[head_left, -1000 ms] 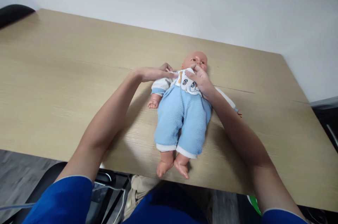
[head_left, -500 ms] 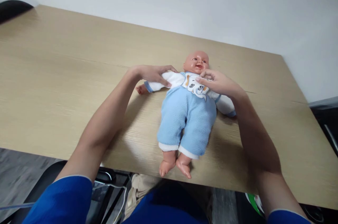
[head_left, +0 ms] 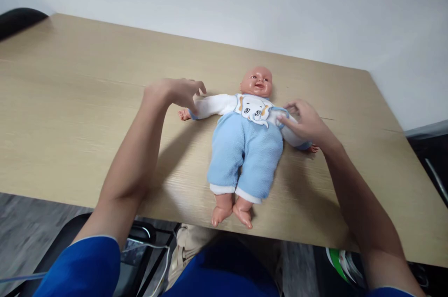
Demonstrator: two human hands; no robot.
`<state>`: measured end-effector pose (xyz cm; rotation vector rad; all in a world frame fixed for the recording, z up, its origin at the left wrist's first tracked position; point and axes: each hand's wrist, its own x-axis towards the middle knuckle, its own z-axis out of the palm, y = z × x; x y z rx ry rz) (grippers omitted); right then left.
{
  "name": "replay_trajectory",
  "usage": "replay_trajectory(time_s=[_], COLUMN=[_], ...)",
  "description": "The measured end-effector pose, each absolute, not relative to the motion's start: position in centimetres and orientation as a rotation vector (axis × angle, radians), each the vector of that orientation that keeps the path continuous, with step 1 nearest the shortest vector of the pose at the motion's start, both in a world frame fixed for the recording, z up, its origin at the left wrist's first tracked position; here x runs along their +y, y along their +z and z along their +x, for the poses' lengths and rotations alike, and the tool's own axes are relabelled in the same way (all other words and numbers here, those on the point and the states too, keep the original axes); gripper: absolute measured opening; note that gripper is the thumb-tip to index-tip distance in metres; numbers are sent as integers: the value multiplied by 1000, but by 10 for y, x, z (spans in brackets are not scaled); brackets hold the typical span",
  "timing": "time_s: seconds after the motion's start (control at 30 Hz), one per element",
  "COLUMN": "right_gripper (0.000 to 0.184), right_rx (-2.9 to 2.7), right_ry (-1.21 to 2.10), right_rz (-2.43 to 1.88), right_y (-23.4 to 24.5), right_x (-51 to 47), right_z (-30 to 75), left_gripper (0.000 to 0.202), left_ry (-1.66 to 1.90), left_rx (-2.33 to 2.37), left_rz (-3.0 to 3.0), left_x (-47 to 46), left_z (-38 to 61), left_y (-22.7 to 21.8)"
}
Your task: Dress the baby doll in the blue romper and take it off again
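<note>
Lying face up on a pale wood-grain tabletop (head_left: 87,129), a bald plastic baby doll (head_left: 257,141) in a white long-sleeved top and fuzzy light-blue trousers is stretching lengthwise between the person's two bare hands. Its smooth pinkish head (head_left: 258,82) is pointing toward the far edge, and its bare plastic feet (head_left: 222,213) are resting close to the near edge. Both doll arms are spreading outward, blue cuffs at the wrists. On the chest, a white cartoon-face appliqué (head_left: 252,111) with black-outlined eyes and orange touches is facing up. Left hand (head_left: 184,93) is hovering over the doll's white sleeve (head_left: 217,105) on that side — fingers parted from the thumb and loosely curving, gripping nothing; contact with the cloth, cannot tell. Right hand (head_left: 304,120) is holding itself at the opposite sleeve, thumb and fingers parted, somewhat blurred, not closing on the fabric; touching or just above, again unclear. Blue short sleeves (head_left: 82,264) are covering the person's upper arms. Behind the table, a plain whitish wall (head_left: 217,3) is rising; a rounded black chair back (head_left: 21,22) is showing at far left — out of focus.
</note>
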<state>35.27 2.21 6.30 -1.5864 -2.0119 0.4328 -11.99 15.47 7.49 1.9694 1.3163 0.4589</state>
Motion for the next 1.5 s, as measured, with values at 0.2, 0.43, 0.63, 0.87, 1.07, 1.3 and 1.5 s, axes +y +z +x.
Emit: replay_trajectory(time_s=[0.2, 0.43, 0.63, 0.87, 1.07, 1.3, 1.5], right_gripper=[81, 59, 81, 85, 69, 56, 50], right_rx=[-1992, -1799, -1329, -1345, -1529, -1726, -1644], right_ry=[373, 464, 675, 703, 800, 622, 575], right_rz=[-1679, -1633, -1404, -1246, -1094, -1009, -1079], right_y=[20, 3, 8, 27, 17, 8, 5], right_x=[-51, -71, -50, 10, 42, 17, 2], right_z=[406, 409, 397, 365, 343, 334, 316], left_gripper=[52, 29, 20, 18, 21, 17, 14], left_ry=[710, 644, 702, 867, 1172, 1376, 977], left_rx=[972, 718, 661, 563, 547, 602, 680], left_rz=[2278, 2484, 2509, 2406, 2570, 2581, 2076], left_x=[95, 88, 91, 74, 72, 72, 87], left_z=[-27, 105, 115, 108, 105, 106, 105], left_y=[111, 65, 55, 61, 49, 49, 65])
